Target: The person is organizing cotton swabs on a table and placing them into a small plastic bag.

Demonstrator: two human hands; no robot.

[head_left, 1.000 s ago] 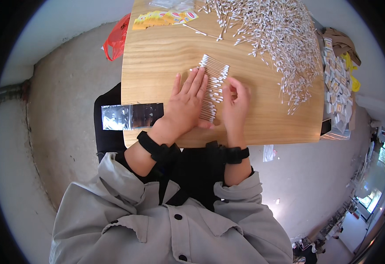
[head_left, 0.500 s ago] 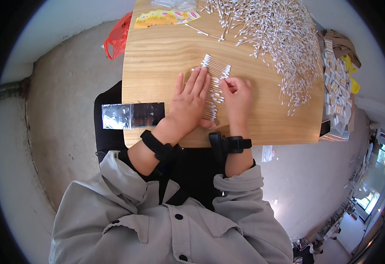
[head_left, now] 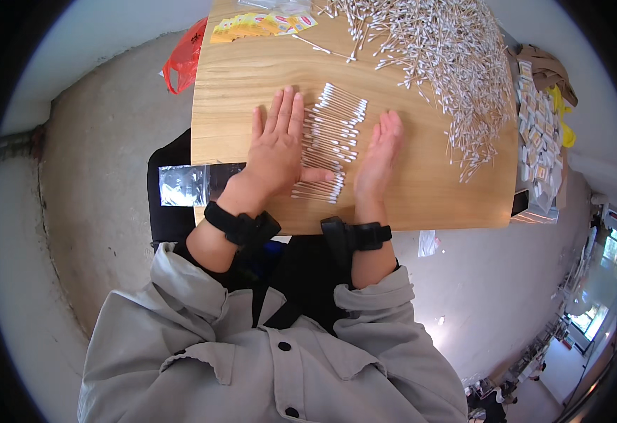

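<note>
A row of cotton swabs (head_left: pixel 331 134) lies side by side on the wooden table, their white tips forming an uneven line on each side. Flat beside the row's left ends is my left hand (head_left: pixel 277 144), fingers stretched out, its thumb lying across the lower swabs. On the other side my right hand (head_left: pixel 380 151) stands on edge, fingers straight and together, palm toward the row and a little apart from it. Neither hand grips anything. Farther right and back spreads a big loose heap of cotton swabs (head_left: pixel 456 77).
Yellow printed packets (head_left: pixel 259 27) and clear plastic bags (head_left: pixel 280 5) lie at the table's far left. A clear bag (head_left: pixel 183 185) overhangs the left edge. A red plastic bag (head_left: pixel 183 63) hangs beyond it. Small packed boxes (head_left: pixel 539 134) are stacked right of the table (head_left: pixel 449 208).
My left hand has slid left off the swabs, baring most of the row. My right hand has opened from a pinch and straightened its fingers beside the row.
</note>
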